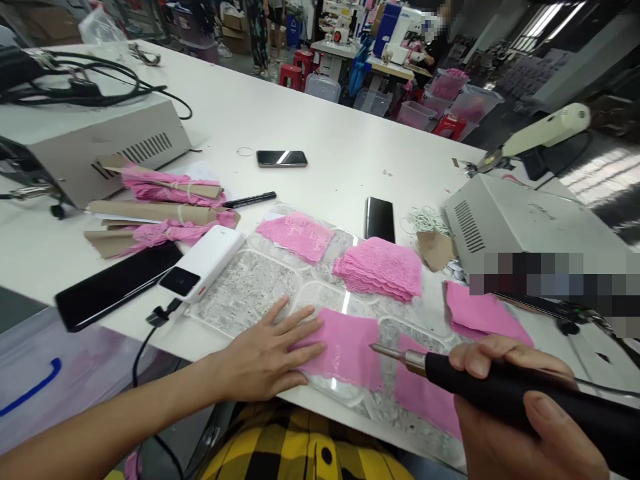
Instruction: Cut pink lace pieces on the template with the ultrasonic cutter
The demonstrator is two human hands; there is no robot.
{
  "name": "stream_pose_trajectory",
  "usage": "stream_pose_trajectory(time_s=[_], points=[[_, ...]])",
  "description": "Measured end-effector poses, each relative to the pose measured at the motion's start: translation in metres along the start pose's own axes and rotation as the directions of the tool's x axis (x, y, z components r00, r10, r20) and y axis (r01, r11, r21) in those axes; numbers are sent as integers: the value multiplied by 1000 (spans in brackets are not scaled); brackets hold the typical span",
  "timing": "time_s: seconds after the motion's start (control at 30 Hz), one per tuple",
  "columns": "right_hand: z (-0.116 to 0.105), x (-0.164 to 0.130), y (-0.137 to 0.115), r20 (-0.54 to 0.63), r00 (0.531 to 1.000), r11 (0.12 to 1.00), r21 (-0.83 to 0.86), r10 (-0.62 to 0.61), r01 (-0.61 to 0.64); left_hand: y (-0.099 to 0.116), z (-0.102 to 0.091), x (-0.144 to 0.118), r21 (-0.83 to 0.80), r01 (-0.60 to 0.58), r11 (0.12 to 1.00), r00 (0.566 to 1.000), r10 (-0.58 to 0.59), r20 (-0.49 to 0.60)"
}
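Observation:
My left hand (280, 350) lies flat with fingers spread, holding down the left edge of a pink lace-edged fabric piece (350, 343). In my right hand (520, 400) is a black-handled tool (480, 380) with a pointed metal tip, like a soldering iron. Its tip is at the right edge of that fabric piece; whether they touch I cannot tell. Part of another pink piece (425, 393) lies beneath the tool. All this rests on a clear patterned mat (250, 287). Farther back on the mat are a thick stack of pink lace pieces (383, 267) and a thinner pink pile (297, 235).
Left are a white power bank (213, 257) with a cable, a black glossy slab (113, 287), tied pink bundles (170, 227) and a grey vented box (110, 147). Phones (281, 159) lie behind the mat. Right are folded pink fabric (483, 313) and another grey box (540, 220).

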State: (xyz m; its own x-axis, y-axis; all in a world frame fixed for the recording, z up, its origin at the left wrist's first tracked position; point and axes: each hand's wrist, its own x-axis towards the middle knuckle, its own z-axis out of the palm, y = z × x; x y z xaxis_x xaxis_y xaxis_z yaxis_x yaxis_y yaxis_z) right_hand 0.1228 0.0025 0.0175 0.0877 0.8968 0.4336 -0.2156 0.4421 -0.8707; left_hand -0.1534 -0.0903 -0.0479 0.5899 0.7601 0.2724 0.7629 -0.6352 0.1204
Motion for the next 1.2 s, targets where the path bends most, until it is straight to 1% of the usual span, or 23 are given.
stream_pose_trajectory(time_s=[0.07, 0.23, 0.37, 0.5, 0.67, 0.8, 0.97, 1.03, 1.1, 1.2], points=[[16, 3, 7, -18, 1000, 1000, 25, 9, -8, 1, 0, 0, -23, 4, 1000, 1000, -4, 21], [54, 3, 21, -13, 997, 995, 69, 70, -69, 4, -1, 0, -68, 31, 997, 998, -27, 55], [69, 0, 26, 39, 998, 997, 57, 40, -43, 5, 0, 0, -77, 35, 996, 999, -32, 44], [72, -3, 30, 63, 998, 999, 44, 15, -17, 5, 2, -1, -83, 38, 996, 999, -38, 1], [73, -4, 34, 58, 998, 999, 40, -10, 8, 5, 3, -1, -82, 41, 996, 999, -41, 9], [73, -3, 36, 90, 996, 998, 62, -18, 13, 5, 3, -1, -79, 39, 996, 999, -38, 15], [72, -4, 38, 139, 990, 999, 51, -21, 14, 5, 3, -1, -81, 35, 996, 999, -37, -20], [72, -4, 39, 155, 987, 999, 46, -26, 19, 5, 2, -1, -86, 34, 996, 999, -36, -17], [73, -4, 38, 165, 986, 999, 49, -7, -1, 4, 1, 0, -86, 38, 996, 999, -38, 3], [71, 1, 36, 121, 993, 997, 76, 17, -26, 4, -1, 0, -76, 39, 996, 999, -37, 26]])
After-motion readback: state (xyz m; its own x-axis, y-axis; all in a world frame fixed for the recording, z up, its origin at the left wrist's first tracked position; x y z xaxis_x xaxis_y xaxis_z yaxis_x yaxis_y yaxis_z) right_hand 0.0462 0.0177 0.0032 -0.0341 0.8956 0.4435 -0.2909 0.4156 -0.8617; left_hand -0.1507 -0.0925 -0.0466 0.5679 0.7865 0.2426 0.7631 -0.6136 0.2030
